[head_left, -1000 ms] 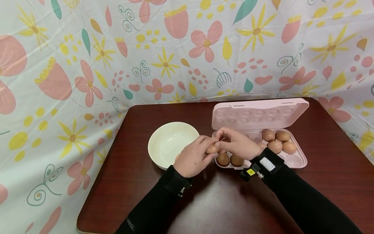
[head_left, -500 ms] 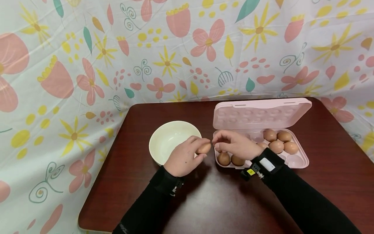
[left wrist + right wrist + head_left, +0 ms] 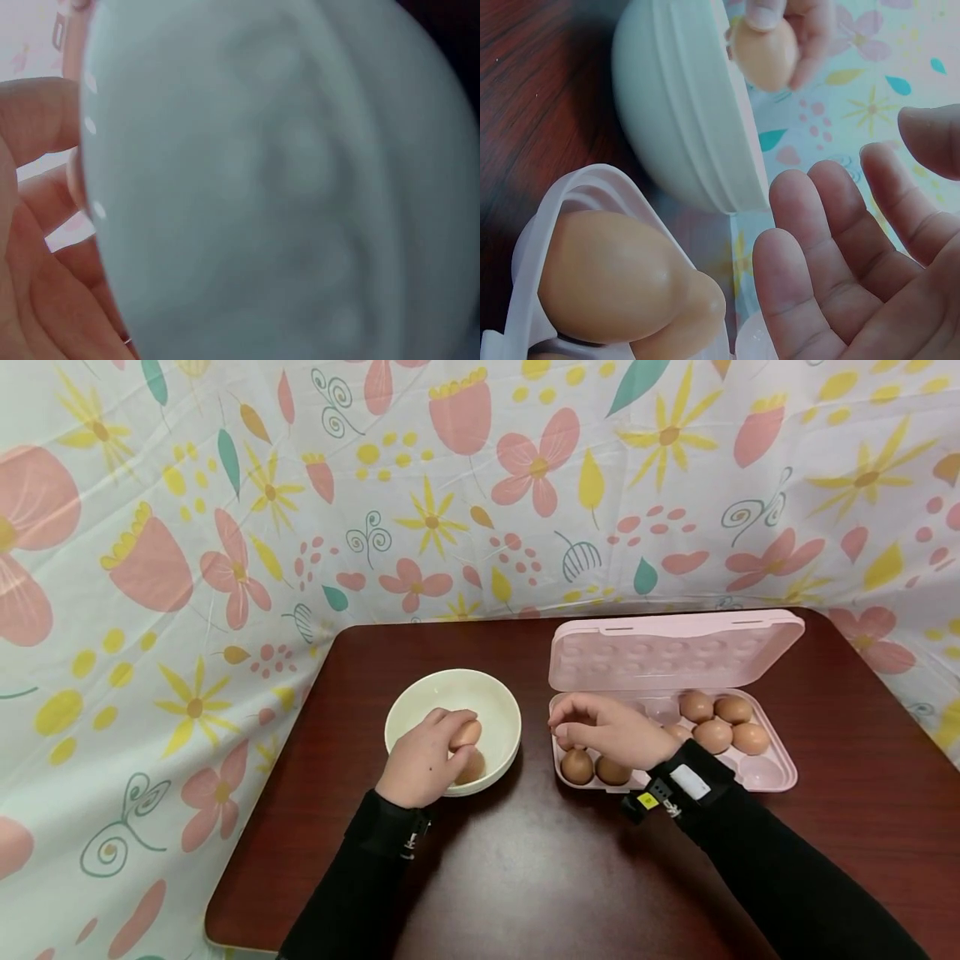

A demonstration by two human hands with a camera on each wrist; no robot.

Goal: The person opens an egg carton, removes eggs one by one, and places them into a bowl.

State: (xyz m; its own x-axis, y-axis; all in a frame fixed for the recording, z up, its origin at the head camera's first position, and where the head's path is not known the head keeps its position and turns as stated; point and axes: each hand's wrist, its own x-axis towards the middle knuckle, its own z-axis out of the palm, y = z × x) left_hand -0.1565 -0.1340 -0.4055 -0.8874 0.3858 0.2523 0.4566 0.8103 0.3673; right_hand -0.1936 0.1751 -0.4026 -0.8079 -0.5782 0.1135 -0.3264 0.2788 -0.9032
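Note:
My left hand [image 3: 422, 762] holds a brown egg [image 3: 466, 734] over the cream bowl [image 3: 508, 714], thumb and fingers around it. Beneath it, another egg [image 3: 472, 767] lies inside the bowl. The right wrist view shows the held egg [image 3: 766, 58] at the bowl's rim. My right hand [image 3: 611, 728] hovers above the left part of the pink egg carton [image 3: 783, 772], fingers loosely bent and nothing in them. Close under it sit two darker eggs, one of them a brown egg [image 3: 577, 767] in the front left cup. In the left wrist view the blurred bowl [image 3: 247, 180] covers much of my left hand.
Several brown eggs [image 3: 712, 737] fill cups on the carton's right side. The carton's lid [image 3: 675, 652] stands open behind it. A dark red-brown table [image 3: 525, 877] carries everything, and a flowered cloth [image 3: 465, 485] hangs along its back and left.
My left hand has moved left with the egg, away from my right hand and over the bowl. The right hand has let go of the egg and stayed above the carton.

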